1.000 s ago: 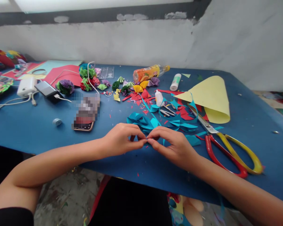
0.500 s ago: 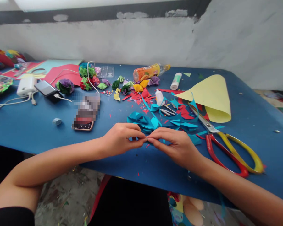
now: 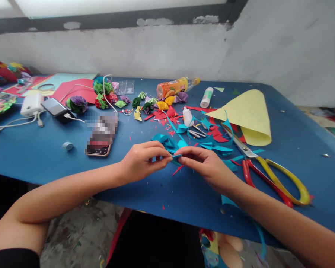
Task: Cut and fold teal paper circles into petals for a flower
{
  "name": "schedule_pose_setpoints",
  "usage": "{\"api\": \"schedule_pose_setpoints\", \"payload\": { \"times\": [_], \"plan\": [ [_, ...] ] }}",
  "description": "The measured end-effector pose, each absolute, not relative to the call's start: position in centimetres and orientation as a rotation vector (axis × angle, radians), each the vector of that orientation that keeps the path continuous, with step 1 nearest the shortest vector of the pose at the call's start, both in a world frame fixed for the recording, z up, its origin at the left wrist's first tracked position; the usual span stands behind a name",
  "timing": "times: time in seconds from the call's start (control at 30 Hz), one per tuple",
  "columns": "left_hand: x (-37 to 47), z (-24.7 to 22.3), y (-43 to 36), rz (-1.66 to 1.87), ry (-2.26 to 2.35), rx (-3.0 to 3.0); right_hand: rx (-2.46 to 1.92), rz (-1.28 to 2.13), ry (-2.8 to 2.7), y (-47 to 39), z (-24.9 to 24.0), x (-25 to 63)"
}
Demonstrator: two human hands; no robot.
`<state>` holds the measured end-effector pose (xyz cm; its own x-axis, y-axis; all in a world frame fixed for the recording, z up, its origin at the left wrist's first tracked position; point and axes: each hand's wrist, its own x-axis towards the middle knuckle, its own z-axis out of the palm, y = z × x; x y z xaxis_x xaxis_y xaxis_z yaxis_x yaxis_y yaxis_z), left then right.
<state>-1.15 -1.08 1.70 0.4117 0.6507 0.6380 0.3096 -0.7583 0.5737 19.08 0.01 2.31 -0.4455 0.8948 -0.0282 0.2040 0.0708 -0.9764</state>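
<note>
Between my two hands is a small folded piece of blue paper (image 3: 176, 157), mostly covered by fingers. My left hand (image 3: 146, 158) pinches its left end between thumb and fingertips. On the other side my right hand (image 3: 205, 162) grips it in the same way, thumb below and fingers above. Just behind the hands lies a pile of folded blue paper pieces (image 3: 166, 140). Blue paper scraps (image 3: 220, 149) spread to the right of it. Scissors (image 3: 247, 150) with one red and one yellow handle rest open beside my right forearm.
A yellow paper sheet (image 3: 249, 115) curls at the right. Behind the scraps are a small white glue bottle (image 3: 187, 117), a glue stick (image 3: 207, 97) and an orange drink bottle (image 3: 174, 87). A phone (image 3: 103, 136), a power bank (image 3: 32, 104) and paper flowers (image 3: 76, 104) lie leftward.
My right hand has shifted slightly and its fingers have moved on the paper, so more of the blue piece shows. A blue strip now shows more beneath my right forearm.
</note>
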Motion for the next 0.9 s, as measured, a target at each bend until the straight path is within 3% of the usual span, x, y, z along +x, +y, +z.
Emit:
{"api": "schedule_pose_setpoints", "payload": {
  "times": [0.13,0.53,0.9],
  "plan": [
    [-1.11,1.66,-1.15,1.286,0.804,2.313,-1.078,1.367,-1.760,-0.14,2.34,19.05],
    [-1.47,1.01,-0.52,1.155,0.650,2.532,-0.732,0.313,-2.284,0.05,2.28,19.92],
    [-1.46,0.82,-0.40,1.199,0.605,2.607,-0.668,0.166,-2.297,-0.29,1.94,19.74]
  ]
}}
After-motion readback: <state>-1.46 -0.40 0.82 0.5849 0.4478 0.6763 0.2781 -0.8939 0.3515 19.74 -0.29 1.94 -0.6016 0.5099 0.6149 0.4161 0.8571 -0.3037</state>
